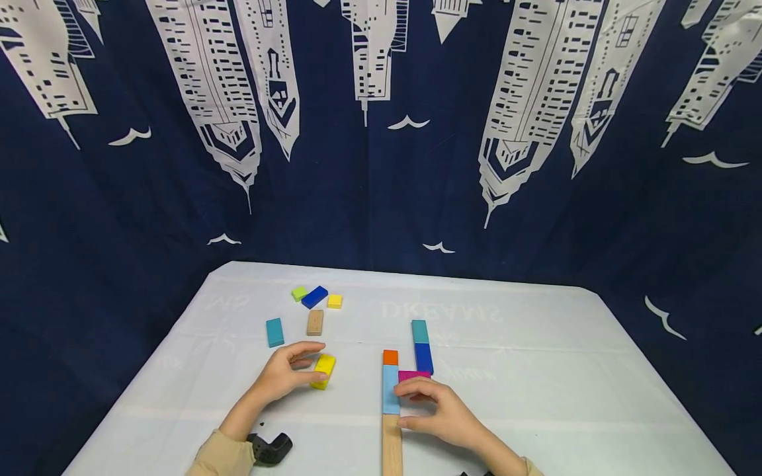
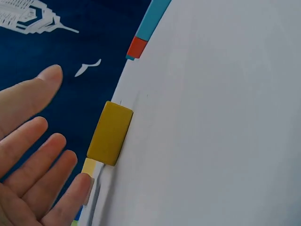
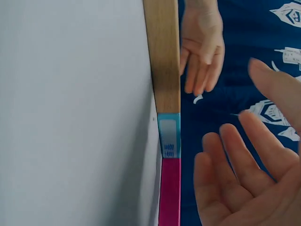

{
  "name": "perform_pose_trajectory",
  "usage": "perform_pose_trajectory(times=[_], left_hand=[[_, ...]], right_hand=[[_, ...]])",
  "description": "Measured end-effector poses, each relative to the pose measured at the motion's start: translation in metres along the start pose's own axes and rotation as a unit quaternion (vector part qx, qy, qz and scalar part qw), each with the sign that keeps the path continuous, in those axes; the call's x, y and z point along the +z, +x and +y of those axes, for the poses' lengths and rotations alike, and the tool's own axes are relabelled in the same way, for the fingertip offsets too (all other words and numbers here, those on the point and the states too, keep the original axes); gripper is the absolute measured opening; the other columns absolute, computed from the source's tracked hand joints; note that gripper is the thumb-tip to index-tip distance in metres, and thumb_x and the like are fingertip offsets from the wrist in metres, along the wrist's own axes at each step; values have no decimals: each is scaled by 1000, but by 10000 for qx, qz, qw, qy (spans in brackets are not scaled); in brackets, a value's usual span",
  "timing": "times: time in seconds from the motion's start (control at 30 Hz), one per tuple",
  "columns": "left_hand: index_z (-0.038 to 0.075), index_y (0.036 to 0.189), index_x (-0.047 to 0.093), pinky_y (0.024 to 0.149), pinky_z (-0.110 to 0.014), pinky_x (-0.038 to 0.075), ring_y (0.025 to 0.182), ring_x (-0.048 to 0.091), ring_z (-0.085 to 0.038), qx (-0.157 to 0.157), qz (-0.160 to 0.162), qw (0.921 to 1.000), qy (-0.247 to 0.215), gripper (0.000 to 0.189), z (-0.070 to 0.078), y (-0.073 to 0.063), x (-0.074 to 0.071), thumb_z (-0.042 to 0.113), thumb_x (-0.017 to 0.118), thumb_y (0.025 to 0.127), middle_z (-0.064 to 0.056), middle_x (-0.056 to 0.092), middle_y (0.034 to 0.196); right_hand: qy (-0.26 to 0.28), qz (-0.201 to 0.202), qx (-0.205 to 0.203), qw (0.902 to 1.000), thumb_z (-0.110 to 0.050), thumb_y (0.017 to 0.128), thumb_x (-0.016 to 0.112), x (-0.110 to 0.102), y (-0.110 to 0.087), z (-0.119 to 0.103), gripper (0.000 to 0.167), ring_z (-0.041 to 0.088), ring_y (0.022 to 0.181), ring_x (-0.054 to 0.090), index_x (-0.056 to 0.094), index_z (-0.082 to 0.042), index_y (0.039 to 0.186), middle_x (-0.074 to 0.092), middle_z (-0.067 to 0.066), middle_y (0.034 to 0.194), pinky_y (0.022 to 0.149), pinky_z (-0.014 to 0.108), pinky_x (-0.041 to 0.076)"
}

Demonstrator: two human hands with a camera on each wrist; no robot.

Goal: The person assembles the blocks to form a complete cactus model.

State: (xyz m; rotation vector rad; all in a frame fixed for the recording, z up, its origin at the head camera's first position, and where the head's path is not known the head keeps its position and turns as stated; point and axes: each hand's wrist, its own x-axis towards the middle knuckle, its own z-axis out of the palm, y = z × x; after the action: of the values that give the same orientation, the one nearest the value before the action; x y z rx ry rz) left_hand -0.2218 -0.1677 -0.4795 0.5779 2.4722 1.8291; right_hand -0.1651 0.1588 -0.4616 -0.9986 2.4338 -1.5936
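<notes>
Yellow block [image 1: 326, 365], ungripped, sits just beside my left hand [image 1: 290, 372], whose thumb and fingers are parted. My right hand [image 1: 442, 412], also loosely spread, is near the light blue block [image 1: 389, 387], which touches an orange block [image 1: 390, 357] and a wooden block [image 1: 391, 446].

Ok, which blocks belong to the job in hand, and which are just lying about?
Blocks likely in the job: large yellow, orange, light blue, long wooden, magenta, right blue, right teal.

Blocks apparently lying about: left teal, short wooden, left blue, small yellow, green.
</notes>
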Motion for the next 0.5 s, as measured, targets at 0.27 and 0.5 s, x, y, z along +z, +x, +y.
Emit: perform_pose_trajectory(times=[0.27, 0.5], left_hand=[[-9, 126, 52, 97, -36, 43, 121, 47, -38, -283, -374, 9984, -305, 63, -15, 1, -5, 7, 81, 72, -25, 52, 129], [-6, 131, 48, 98, -29, 42, 124, 45, -38, -471, -701, 9960, -287, 75, -18, -1, -6, 11, 84, 68, -22, 48, 134]], right_hand=[[-336, -287, -216, 9988, -29, 74, 80, 5, -7, 18, 43, 14, 110, 54, 66, -13, 111, 62, 0, 116, 88, 26, 48], [-529, -279, -439, 9972, -33, 74, 79, 9, -11, 31, 42, 15, 113, 52, 66, -17, 111, 61, -2, 117, 90, 24, 46]])
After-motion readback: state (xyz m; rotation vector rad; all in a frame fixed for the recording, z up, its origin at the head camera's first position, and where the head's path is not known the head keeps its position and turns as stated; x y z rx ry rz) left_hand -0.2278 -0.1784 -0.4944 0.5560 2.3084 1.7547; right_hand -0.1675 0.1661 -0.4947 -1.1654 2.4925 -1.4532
